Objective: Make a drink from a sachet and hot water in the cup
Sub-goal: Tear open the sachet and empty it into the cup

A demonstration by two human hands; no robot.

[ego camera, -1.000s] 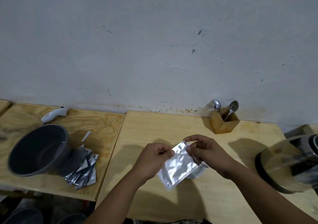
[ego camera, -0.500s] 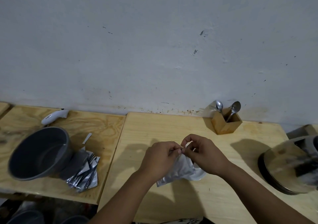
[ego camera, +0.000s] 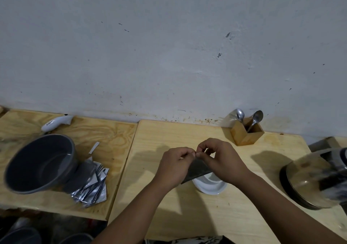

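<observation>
Spoons (ego camera: 256, 119) upright in wooden holder (ego camera: 247, 134)

Foil sachet (ego camera: 198, 169) tilted, held above white cup (ego camera: 210, 184) on table.

On my worktop (ego camera: 169, 131) the cup (ego camera: 211, 184) sits centre, the spoon holder (ego camera: 246, 133) behind it to the right, the bowl (ego camera: 40, 162) and sachet pile (ego camera: 92, 185) far left, the kettle (ego camera: 315, 180) right.
</observation>
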